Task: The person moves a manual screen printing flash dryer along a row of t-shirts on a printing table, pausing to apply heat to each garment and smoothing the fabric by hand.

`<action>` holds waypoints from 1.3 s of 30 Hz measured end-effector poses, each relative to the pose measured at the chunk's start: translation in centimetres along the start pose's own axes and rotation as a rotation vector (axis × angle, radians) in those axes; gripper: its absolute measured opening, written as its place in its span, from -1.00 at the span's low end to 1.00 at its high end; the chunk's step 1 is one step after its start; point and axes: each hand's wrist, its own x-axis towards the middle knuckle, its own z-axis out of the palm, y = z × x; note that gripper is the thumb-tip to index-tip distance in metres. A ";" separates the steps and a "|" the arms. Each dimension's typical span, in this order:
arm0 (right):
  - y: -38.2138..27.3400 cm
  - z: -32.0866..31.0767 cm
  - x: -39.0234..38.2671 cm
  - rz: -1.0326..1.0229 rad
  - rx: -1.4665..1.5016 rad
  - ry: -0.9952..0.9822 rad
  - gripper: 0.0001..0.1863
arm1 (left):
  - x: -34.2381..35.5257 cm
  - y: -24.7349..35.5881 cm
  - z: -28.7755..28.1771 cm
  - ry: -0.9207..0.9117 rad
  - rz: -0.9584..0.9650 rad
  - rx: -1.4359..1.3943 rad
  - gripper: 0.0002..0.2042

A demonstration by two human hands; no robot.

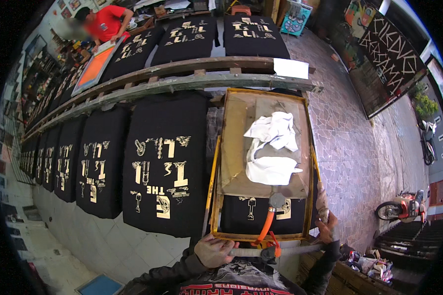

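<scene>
My left hand (214,250) is closed round the left end of a grey handle bar (248,252) close to my body. My right hand (326,228) curls at the right end, on the side of a yellow metal frame (212,196). Inside the frame lies a brownish panel (235,147) with a crumpled white cloth (272,147) on it. An orange hose (266,227) runs from a round grey fitting (276,200) toward the bar. Below the panel's near edge shows a black T-shirt (236,223) with a pale print, mostly hidden.
To the left stretches a row of printed black T-shirts (157,128) laid flat. Beyond a long wooden rail (182,69) lie several more shirts (184,42). A person in red (108,22) handles a screen frame (91,66) at far left. A motorcycle (403,209) stands at right.
</scene>
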 end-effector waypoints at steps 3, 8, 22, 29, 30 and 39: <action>1.0 -1.2 0.9 0.054 0.034 -0.035 -0.68 | 0.2 0.8 0.6 -0.041 0.055 0.029 -0.74; 2.0 -2.3 1.3 0.029 0.014 -0.045 -0.71 | 0.8 1.1 1.0 0.016 0.108 -0.112 -0.65; 5.3 -3.3 2.7 0.188 0.152 -0.086 -0.65 | 2.2 1.5 -1.1 -0.278 -0.001 -0.296 -0.63; 3.7 -1.8 2.0 0.095 0.027 -0.051 -0.65 | 1.6 1.1 -1.1 -0.209 -0.009 -0.362 -0.66; 4.0 -1.8 2.1 0.101 0.033 -0.053 -0.64 | 1.5 1.1 -1.2 -0.214 -0.015 -0.353 -0.66; 2.6 -2.4 1.5 0.103 0.039 -0.059 -0.67 | 2.5 1.0 -1.1 -0.309 -0.002 -0.351 -0.56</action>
